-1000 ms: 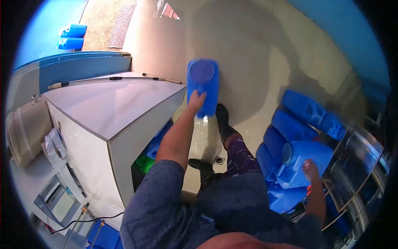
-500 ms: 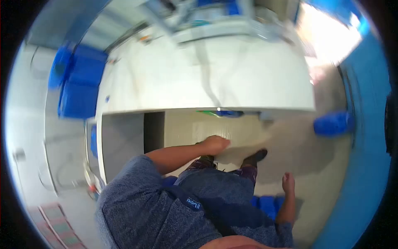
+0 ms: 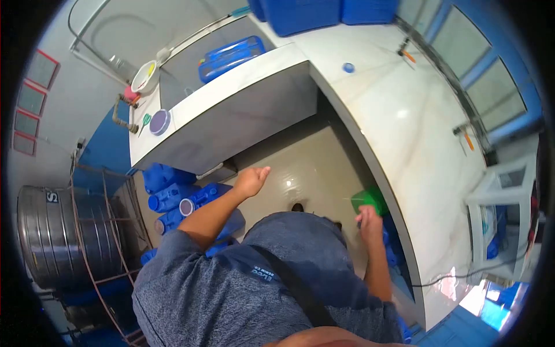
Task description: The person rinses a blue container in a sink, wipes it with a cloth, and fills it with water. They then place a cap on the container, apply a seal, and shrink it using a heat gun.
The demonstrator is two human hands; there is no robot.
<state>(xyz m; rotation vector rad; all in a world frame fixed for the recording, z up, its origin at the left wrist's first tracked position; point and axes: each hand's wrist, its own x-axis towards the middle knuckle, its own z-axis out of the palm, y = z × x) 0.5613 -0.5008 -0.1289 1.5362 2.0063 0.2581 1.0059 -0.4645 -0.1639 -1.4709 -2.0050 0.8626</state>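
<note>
My left hand (image 3: 252, 181) is held out over the tiled floor, fingers curled in with nothing visible in them. It is nearest to the blue water jugs (image 3: 173, 198) stacked below the sink counter. On the other side, my right hand (image 3: 370, 221) hangs beside the counter's edge with loosely bent fingers, a little apart and bare. A green container (image 3: 370, 200) under the counter shows just beyond that hand, overlapping it in this view.
A white marble-look counter (image 3: 399, 121) curves along the right, bearing a blue cap (image 3: 348, 67) and large blue jugs (image 3: 303, 16). Another blue jug (image 3: 231, 59) lies in the sink. A purple-topped tub (image 3: 160, 122) and green scissors (image 3: 144, 122) sit nearby. A steel tank (image 3: 52, 231) stands left.
The view has swung to the left, bringing the sink, stacked jugs and steel tank into sight. My right hand has come up closer to the counter; my left stays in front of my body.
</note>
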